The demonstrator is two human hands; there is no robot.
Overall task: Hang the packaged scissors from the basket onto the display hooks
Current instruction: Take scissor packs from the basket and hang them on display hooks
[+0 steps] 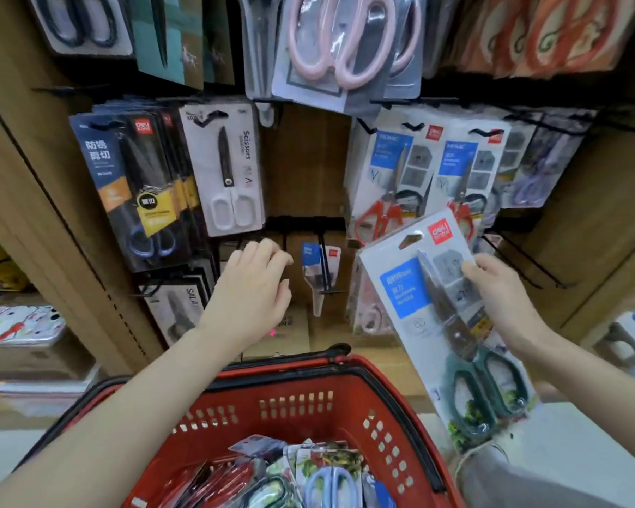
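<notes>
My right hand (499, 298) grips a packaged pair of green-handled scissors (444, 324) by its right edge, tilted, hang-hole up, in front of the lower right shelf. My left hand (252, 287) is raised with fingers loosely curled and nothing in it, close to the black display hooks (325, 265) at mid shelf. A red basket (389, 408) sits below me, holding several more scissor packs (308, 474).
The cardboard display wall carries hanging packs: dark ones (132, 185) at left, a white-handled pair (228, 170), red-handled pairs (393, 177) at right, pink ones (338, 42) above. A small pack (318, 273) hangs on the centre hook. Wire hooks (528, 265) jut out at far right.
</notes>
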